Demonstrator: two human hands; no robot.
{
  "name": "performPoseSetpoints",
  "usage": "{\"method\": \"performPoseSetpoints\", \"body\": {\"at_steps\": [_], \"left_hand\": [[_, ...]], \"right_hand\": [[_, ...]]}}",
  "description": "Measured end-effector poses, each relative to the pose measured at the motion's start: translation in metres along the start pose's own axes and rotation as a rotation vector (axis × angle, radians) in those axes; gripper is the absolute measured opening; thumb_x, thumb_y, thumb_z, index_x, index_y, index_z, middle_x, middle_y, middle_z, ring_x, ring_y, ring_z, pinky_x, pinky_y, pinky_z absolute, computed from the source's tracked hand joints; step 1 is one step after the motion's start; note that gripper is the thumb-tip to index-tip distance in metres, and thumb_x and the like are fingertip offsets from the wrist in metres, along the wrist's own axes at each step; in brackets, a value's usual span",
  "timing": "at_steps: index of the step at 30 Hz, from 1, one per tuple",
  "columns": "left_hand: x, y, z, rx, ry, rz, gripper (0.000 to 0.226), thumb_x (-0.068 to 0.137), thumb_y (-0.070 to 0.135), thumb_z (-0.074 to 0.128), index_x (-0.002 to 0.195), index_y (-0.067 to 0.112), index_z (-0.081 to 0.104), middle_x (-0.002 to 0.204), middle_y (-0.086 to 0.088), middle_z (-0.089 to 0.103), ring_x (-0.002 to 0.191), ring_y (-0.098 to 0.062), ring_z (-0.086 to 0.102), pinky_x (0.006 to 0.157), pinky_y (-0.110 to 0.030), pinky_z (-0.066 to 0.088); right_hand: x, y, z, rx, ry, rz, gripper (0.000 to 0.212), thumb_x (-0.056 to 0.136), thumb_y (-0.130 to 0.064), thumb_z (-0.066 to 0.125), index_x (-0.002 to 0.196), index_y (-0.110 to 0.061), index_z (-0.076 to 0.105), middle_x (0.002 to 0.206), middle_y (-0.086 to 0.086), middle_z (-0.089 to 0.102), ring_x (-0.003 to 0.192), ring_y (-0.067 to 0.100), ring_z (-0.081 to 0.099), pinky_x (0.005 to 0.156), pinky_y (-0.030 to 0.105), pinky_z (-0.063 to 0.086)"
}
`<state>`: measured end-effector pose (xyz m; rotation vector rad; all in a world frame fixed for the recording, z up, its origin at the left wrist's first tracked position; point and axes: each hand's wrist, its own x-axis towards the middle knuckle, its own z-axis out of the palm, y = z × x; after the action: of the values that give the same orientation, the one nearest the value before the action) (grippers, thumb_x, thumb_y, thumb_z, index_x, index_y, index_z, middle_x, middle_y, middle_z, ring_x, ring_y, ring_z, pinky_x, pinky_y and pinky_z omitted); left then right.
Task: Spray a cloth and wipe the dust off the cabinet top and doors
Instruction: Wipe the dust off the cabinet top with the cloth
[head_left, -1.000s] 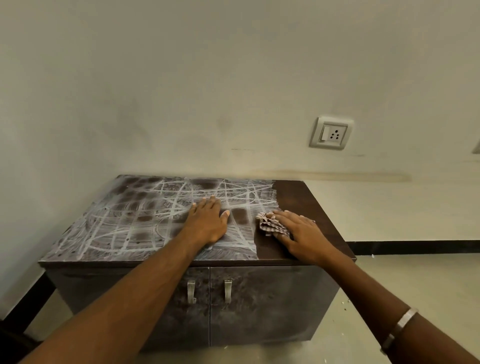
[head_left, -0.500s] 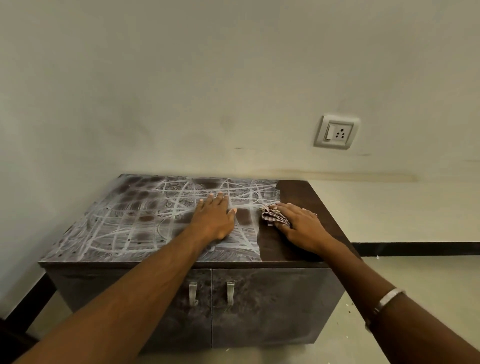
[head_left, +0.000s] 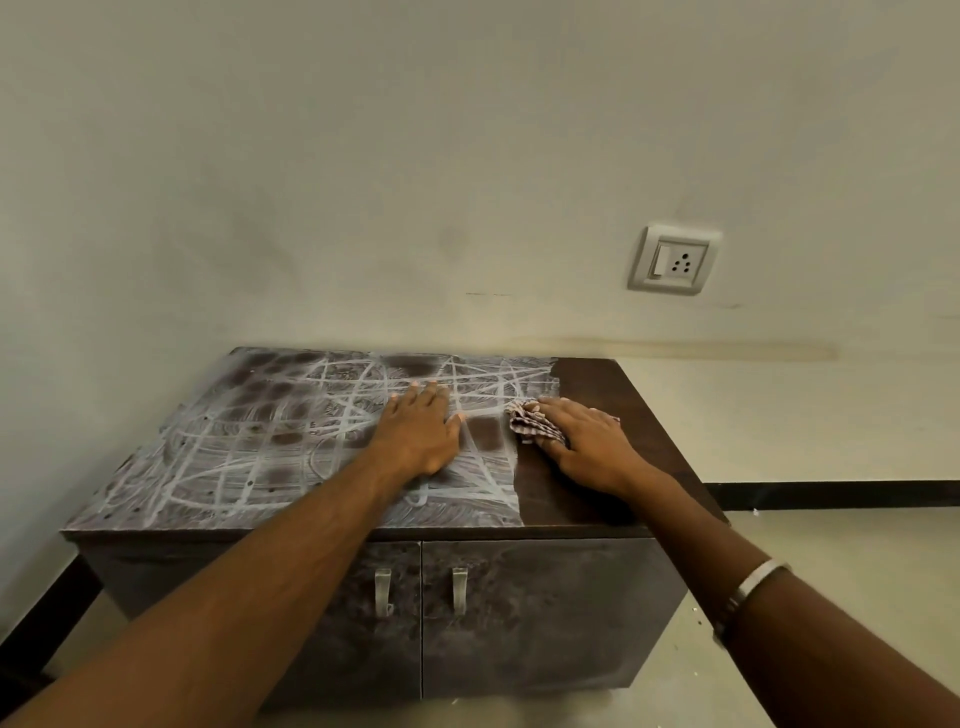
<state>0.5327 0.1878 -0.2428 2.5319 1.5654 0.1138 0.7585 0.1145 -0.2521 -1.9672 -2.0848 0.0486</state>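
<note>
A low dark wooden cabinet stands against the wall; its top (head_left: 260, 447) is coated in white dust with streaks, except a clean dark strip (head_left: 613, 405) on the right. A crumpled checked cloth (head_left: 530, 423) lies at the border of the dusty and clean parts. My right hand (head_left: 587, 441) presses flat on the cloth, fingers pointing left. My left hand (head_left: 421, 431) rests flat on the dusty top just left of it. Two dusty doors (head_left: 545, 613) with metal handles (head_left: 457, 590) face me.
A pale wall rises directly behind the cabinet, with a switch socket (head_left: 675, 260) up at the right. Light floor (head_left: 841, 545) with a black skirting lies to the right. A bangle sits on my right wrist. No spray bottle is in sight.
My right hand has slid the cloth away from me along the dust border, toward the back of the top. My left hand has shifted slightly farther back too.
</note>
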Motion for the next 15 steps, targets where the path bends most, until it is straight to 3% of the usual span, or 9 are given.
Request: {"method": "performPoseSetpoints", "body": {"at_steps": [4,10,15], "left_hand": [[0.000,-0.001,-0.001,-0.004,-0.003,0.000,0.060,0.103,0.043,0.017,0.154,0.016,0.004,0.162,-0.005,0.000,0.149,-0.025,-0.003,0.121,-0.045,0.000],[-0.002,-0.006,-0.001,0.001,-0.013,-0.015,0.060,0.102,0.044,0.017,0.154,0.016,0.004,0.162,-0.006,-0.001,0.149,-0.026,-0.004,0.121,-0.046,-0.001],[-0.001,-0.004,0.000,-0.006,-0.015,-0.008,0.060,0.103,0.043,0.017,0.154,0.016,0.003,0.162,-0.006,-0.002,0.149,-0.026,-0.004,0.121,-0.045,-0.001]], "right_hand": [[-0.007,0.012,0.002,0.009,0.025,-0.068,0.053,0.096,-0.045,0.044,0.146,-0.031,0.031,0.154,-0.010,0.030,0.141,0.012,0.025,0.113,0.035,0.016],[0.013,0.007,0.001,-0.019,-0.015,0.049,0.054,0.098,-0.043,0.041,0.148,-0.029,0.027,0.156,-0.008,0.025,0.144,0.013,0.019,0.117,0.039,0.012],[0.008,0.004,0.005,0.005,0.012,-0.036,0.053,0.097,-0.043,0.043,0.147,-0.030,0.029,0.155,-0.008,0.029,0.141,0.015,0.025,0.114,0.037,0.014]]}}
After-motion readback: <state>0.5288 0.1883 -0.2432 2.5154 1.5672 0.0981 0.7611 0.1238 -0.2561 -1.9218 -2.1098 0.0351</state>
